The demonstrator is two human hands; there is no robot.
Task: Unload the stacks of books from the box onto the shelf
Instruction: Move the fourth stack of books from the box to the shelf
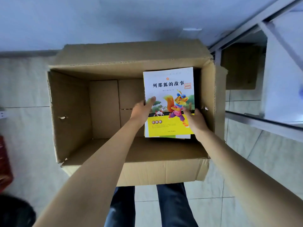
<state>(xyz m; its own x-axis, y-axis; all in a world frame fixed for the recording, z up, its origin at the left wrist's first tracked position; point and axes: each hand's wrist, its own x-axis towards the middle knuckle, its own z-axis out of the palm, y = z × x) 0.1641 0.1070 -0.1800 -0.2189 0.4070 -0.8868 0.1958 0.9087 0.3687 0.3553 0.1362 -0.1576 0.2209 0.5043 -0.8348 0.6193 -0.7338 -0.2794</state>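
Books (168, 89) between left grip (141, 110) and right grip (196, 121), inside box (70, 104)

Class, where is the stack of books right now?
In the head view, the stack of books sits in the cardboard box's right side, gripped between both hands.

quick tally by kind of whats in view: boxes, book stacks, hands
cardboard box: 1
stack of books: 1
hands: 2, the left hand and the right hand, each gripping one side of the stack
total: 4
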